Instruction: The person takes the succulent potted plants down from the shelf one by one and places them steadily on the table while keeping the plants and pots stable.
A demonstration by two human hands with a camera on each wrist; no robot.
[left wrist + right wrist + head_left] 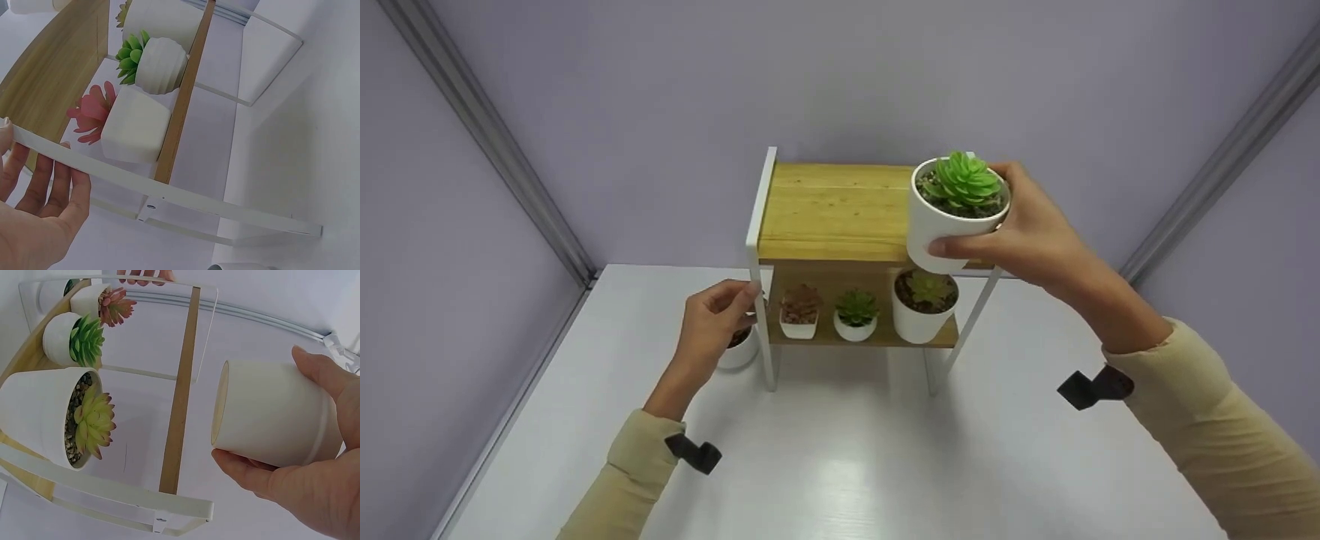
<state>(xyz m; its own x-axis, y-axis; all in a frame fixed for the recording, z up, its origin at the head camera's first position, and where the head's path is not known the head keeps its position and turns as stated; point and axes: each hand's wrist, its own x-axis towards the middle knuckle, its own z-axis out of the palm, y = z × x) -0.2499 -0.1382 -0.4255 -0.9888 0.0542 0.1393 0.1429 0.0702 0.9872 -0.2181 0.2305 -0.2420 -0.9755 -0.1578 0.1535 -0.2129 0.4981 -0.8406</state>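
Note:
My right hand (1035,229) grips a large white pot with a bright green succulent (960,214), thumb in front and fingers around the side. In the head view this pot is over the right end of the shelf's wooden top (836,210); in the right wrist view the pot (273,410) is apart from the board. My left hand (712,319) holds the left front post (763,330) of the two-tier plant shelf between thumb and fingers. In the left wrist view the fingers (73,197) curl at the white post (129,179).
The lower board carries a reddish succulent in a square pot (799,311), a small green one (856,315) and a larger yellow-green one (922,304). Another white pot (737,352) stands left of the shelf, partly behind my left hand. Walls rise behind the white table (840,465).

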